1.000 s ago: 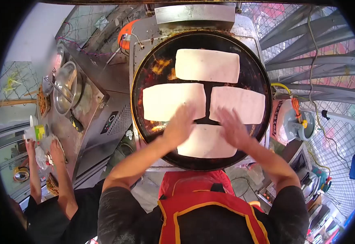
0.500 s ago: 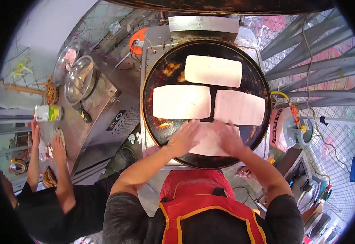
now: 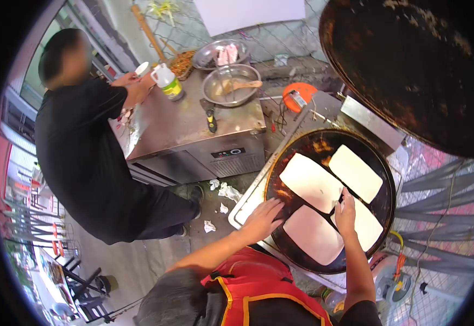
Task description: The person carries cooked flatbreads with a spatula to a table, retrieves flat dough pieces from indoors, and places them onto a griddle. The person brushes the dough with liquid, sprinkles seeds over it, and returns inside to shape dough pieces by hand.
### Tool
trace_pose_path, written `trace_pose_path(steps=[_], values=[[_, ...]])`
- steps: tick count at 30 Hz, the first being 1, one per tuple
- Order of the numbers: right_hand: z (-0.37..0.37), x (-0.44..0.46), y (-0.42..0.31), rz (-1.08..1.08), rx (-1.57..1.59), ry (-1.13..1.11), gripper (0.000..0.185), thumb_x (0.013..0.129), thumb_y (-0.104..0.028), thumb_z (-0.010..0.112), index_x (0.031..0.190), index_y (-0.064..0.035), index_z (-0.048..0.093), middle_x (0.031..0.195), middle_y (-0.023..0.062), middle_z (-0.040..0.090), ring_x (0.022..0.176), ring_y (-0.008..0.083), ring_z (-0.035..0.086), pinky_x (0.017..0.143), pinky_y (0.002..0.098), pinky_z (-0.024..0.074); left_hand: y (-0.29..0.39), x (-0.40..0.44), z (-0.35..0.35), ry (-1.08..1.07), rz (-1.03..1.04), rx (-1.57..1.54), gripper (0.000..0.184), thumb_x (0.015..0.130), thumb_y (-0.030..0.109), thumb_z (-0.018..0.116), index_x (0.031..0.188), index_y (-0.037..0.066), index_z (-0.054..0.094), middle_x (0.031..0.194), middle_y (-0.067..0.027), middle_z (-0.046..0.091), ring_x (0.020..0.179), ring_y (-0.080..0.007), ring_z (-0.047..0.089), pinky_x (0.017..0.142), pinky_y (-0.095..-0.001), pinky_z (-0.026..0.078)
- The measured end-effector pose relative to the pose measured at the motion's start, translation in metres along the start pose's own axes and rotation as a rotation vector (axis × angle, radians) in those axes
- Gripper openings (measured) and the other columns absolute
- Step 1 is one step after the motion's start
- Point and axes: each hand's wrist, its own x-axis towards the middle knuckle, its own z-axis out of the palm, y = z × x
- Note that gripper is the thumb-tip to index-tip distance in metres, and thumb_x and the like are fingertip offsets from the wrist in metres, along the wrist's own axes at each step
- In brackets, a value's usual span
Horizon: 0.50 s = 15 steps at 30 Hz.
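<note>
Several pale rectangular dough sheets lie flat on the round dark griddle pan (image 3: 277,187). The front dough sheet (image 3: 310,239) lies between my two hands. My left hand (image 3: 263,220) is open with fingers apart, over the pan's left rim, and holds nothing. My right hand (image 3: 346,214) reaches over the middle of the pan, where the sheets meet. Its fingers point away from me, nothing visible in them, and partly cover the right dough sheet (image 3: 368,231). Beyond are the left dough sheet (image 3: 308,176) and the far dough sheet (image 3: 355,173).
The large dark lid (image 3: 405,70) stands raised behind the pan. On the left, a co-worker (image 3: 90,146) in black stands at a steel counter (image 3: 188,127) bearing a white jug (image 3: 166,81), metal bowls (image 3: 231,98) and a yellow-black tool (image 3: 211,120). Crumpled tissues (image 3: 228,191) lie on the floor.
The view has swung left, bringing the co-worker and counter into fuller sight. My hands have come off the front sheet: the left to the pan's rim, the right toward the middle.
</note>
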Motion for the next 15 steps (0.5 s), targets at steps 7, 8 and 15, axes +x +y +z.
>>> trace_pose_path(steps=[7, 8, 15], values=[[0.039, 0.071, -0.1, -0.002, 0.317, 0.067, 0.041, 0.08, 0.002, 0.05, 0.121, -0.0023, 0.049, 0.097, 0.013, 0.056, 0.084, 0.021, 0.057, 0.077, 0.0291, 0.0464, -0.047, -0.106, -0.027, 0.097, -0.237, -0.036, 0.041, 0.083, 0.017, 0.058, 0.121, 0.003, 0.048, 0.121, -0.0151, 0.051, 0.112, -0.0317, 0.048, 0.096, -0.0386, 0.039], [0.044, 0.083, -0.112, -0.034, 0.316, 0.08, 0.038, 0.081, 0.002, 0.05, 0.119, -0.0028, 0.05, 0.095, 0.0125, 0.056, 0.083, 0.0209, 0.057, 0.076, 0.0291, 0.0465, -0.056, -0.108, -0.032, 0.121, -0.232, -0.018, 0.039, 0.084, 0.018, 0.057, 0.12, 0.003, 0.049, 0.12, -0.0145, 0.052, 0.111, -0.0312, 0.049, 0.095, -0.0385, 0.039], [0.089, 0.197, -0.224, -0.125, 0.372, 0.084, 0.025, 0.086, -0.007, 0.054, 0.111, -0.0028, 0.054, 0.087, 0.0055, 0.059, 0.08, 0.0121, 0.057, 0.075, 0.0259, 0.0451, -0.128, -0.101, -0.077, 0.205, -0.261, -0.163, 0.033, 0.085, 0.018, 0.057, 0.115, 0.005, 0.053, 0.116, -0.015, 0.054, 0.106, -0.0325, 0.052, 0.09, -0.038, 0.043]])
